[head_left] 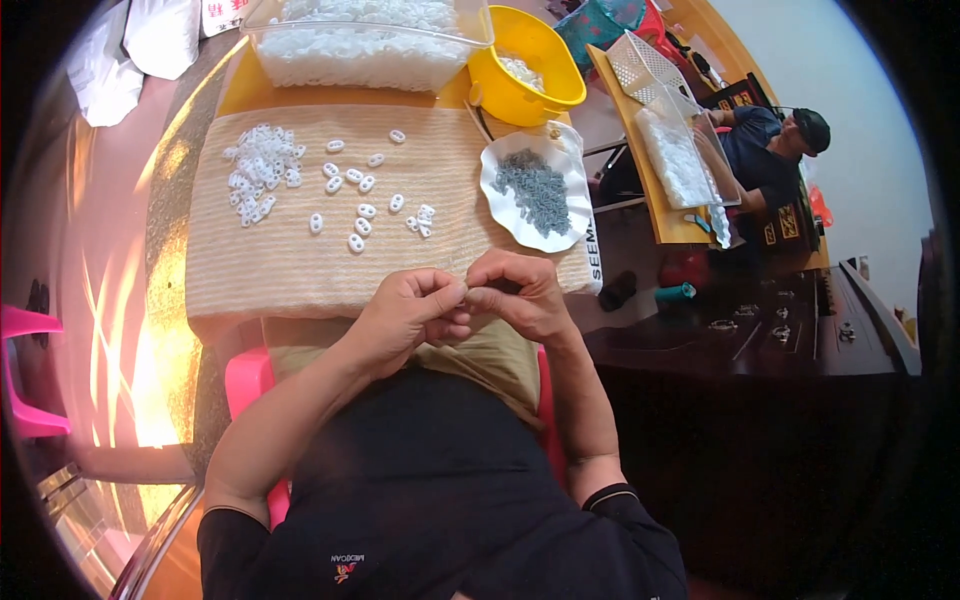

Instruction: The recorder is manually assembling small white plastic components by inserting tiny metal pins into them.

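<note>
White two-holed pieces (356, 243) lie at the upper left and upper centre of the frame, on the surface (290, 270), the largest item inspected, which carries a striped cover. A clear bin (483, 30) stands at the top edge of the frame, well filled with small white parts too fine to identify. Right of it is a yellow tub (497, 95) with a low quantity of pale contents. Below the tub, at upper right of centre, lies a white scalloped plate (505, 212).

The left hand (415, 310) and right hand (525, 295) meet at the centre of the frame, near the surface's lower edge. On each, thumb and forefinger are closed to a fine pinch, the tips practically together. Whether a part is held between them cannot be determined.

The heap (262, 165) of pieces sits at upper left; single pieces are spread between it and the plate, and a small cluster (426, 220) lies nearest the plate. Smallest are the grey bits (535, 190), plentiful on the plate.

Assessment: work appears in progress, with considerable grey stock left. Which white pieces are finished cannot be established at this size.
</note>
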Demonstrator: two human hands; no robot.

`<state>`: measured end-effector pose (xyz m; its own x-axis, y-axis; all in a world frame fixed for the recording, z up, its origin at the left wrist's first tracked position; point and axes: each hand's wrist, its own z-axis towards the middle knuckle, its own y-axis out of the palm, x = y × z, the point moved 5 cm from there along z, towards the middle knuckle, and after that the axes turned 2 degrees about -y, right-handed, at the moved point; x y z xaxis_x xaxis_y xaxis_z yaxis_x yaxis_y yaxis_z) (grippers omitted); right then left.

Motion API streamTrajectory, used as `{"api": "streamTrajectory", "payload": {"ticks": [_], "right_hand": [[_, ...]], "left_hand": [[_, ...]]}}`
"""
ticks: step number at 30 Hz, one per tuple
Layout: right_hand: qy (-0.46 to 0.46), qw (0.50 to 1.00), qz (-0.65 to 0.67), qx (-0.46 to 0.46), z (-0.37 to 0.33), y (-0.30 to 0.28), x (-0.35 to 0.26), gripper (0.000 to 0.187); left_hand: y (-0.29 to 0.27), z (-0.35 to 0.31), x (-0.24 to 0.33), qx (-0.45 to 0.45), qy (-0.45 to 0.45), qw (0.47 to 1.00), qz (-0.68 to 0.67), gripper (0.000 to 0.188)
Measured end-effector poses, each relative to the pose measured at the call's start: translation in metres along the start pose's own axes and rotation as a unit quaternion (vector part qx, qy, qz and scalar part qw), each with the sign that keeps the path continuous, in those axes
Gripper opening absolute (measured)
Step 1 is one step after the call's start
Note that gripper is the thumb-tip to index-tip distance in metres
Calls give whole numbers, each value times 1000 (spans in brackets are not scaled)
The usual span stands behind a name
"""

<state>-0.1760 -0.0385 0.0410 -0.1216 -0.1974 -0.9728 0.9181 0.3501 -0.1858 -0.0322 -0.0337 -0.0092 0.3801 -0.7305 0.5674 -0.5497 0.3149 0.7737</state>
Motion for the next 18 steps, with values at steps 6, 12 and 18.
{"api": "streamTrajectory", "payload": {"ticks": [6,12,18], "right_hand": [[38,998,51,29,-2,4,9,7],[56,996,35,65,-2,5,19,10],[67,996,30,54,-2,7,17,12]], "left_hand": [[-5,3,-2,43,35,998,31,18],[-6,0,5,74,86,988,102,18],[-6,0,6,86,92,988,90,17]]}}
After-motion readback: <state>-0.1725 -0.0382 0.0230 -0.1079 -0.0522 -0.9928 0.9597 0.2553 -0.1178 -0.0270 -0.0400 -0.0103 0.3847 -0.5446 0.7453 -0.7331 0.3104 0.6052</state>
